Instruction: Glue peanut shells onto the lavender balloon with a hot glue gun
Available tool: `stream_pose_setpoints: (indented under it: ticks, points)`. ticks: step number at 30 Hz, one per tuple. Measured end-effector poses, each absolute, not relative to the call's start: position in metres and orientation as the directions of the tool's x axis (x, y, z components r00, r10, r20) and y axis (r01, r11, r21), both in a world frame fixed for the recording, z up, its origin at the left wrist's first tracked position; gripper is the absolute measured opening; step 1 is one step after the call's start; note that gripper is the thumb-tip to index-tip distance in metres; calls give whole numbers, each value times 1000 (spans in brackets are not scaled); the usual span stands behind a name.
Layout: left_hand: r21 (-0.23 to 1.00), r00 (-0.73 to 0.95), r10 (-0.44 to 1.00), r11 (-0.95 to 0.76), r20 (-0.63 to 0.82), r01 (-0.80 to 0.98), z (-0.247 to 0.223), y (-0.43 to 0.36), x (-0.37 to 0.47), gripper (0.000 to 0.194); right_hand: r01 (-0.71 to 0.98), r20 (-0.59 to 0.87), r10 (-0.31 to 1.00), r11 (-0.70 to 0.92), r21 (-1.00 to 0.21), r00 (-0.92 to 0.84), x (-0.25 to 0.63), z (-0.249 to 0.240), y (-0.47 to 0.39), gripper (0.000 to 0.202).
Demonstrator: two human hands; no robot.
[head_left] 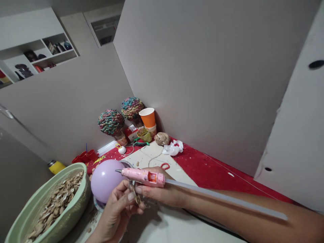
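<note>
My right hand [162, 195] is closed around a pink glue gun [141, 176], its nozzle pointing left and a long clear glue stick [227, 199] running out of its back over my forearm. Just below the gun, my left hand [121, 206] pinches a small brown piece [138, 197], perhaps a nut shell, which the right fingers also seem to touch. Behind the left hand a lilac balloon [105, 180] rests on a bowl, mostly hidden. A green basket [87, 192] full of brown shells stands at the left.
Two balls covered in colored shells [111, 122] stand on cups at the back, beside an orange cup [147, 118], twine [162, 138], crumpled tissue [173, 147] and pliers [140, 143]. Red-handled scissors [165, 166] lie behind my right hand. A yellow bottle [56, 167] is at left.
</note>
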State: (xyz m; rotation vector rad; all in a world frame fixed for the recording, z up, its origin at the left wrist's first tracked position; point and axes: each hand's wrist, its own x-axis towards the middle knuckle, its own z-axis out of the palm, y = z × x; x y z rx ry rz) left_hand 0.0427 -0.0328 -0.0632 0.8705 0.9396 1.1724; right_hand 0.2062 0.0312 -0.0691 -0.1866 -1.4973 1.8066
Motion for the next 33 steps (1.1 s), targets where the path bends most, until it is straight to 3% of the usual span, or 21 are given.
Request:
stream_pose_setpoints:
  ticks: [3, 10, 16, 18, 24, 33]
  points:
    - [927, 110, 987, 152, -121, -343, -64, -34, 44, 25, -430, 325, 633, -13, -903, -703, 207, -70, 31, 49]
    - [940, 114, 988, 138, -107, -313, -68, -34, 44, 31, -352, 341, 644, 117, -928, -684, 208, -71, 35, 19]
    - [969, 131, 991, 67, -36, -240, -81, -33, 37, 37, -241, 361, 726, 269, -932, -586, 209, -82, 42, 18]
    - [974, 135, 990, 63, -34, -218, -84, -30, 33, 38, -230, 321, 766, 230, -946, -556, 207, -84, 44, 19]
    - [970, 85, 996, 3, 18, -243, -85, -11, 16, 40, -103, 2, 902, -48, -993, -431, 188, -81, 72, 39]
    - [921, 16, 999, -28, 37, -387, -83, -7, 1, 39, -111, 12, 925, -33, -993, -380, 170, -101, 91, 53]
